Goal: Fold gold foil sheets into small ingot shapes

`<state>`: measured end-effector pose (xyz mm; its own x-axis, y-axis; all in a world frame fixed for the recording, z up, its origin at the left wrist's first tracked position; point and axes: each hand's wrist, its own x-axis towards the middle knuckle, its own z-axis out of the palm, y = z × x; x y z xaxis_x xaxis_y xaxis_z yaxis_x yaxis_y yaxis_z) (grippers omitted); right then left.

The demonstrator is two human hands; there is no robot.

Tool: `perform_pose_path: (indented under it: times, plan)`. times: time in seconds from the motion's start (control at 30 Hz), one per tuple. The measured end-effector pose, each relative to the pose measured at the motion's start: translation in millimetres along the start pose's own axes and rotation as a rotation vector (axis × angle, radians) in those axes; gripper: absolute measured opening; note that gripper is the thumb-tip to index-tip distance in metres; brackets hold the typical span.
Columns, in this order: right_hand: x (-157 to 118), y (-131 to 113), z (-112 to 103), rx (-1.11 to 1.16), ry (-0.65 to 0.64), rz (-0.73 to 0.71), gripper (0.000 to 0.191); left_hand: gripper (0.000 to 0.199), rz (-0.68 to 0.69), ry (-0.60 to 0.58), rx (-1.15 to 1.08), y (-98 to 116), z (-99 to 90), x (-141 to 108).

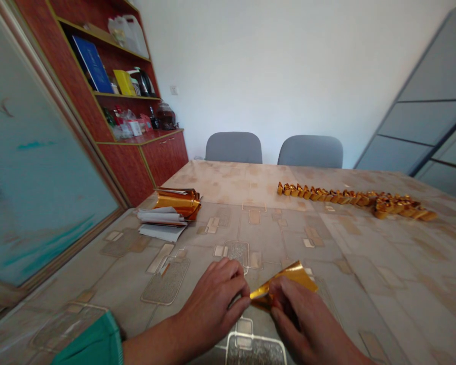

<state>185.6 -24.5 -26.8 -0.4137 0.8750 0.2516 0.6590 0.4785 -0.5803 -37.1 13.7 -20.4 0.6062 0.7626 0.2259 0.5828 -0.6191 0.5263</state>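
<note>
A sheet of gold foil paper [297, 276], partly rolled or folded into a pointed shape, is held just above the table's near side. My left hand [222, 291] pinches its narrow left tip between thumb and fingers. Farther along the same paper, my right hand [298, 309] grips it with bent fingers, and the wide end fans out behind that hand. My right palm hides part of the paper's lower edge.
On the patterned tablecloth [209, 263], a stack of gold foil sheets [178, 202] and white-backed paper [162, 223] lies at the left. A row of folded gold pieces [327, 195] stretches along the back right. Two grey chairs [233, 147] stand behind the table.
</note>
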Motion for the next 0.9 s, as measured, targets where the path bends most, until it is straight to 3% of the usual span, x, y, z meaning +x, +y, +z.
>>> perform_pose_path:
  times: [0.23,0.9]
  plan:
    - [5,-2,1,-0.076,0.072,-0.088,0.016,0.011,0.003,0.014,0.003,-2,5.5,2]
    - [0,8,10,-0.268,0.037,-0.106,0.018,0.017,0.006,0.029,0.226,-2,19.0,10]
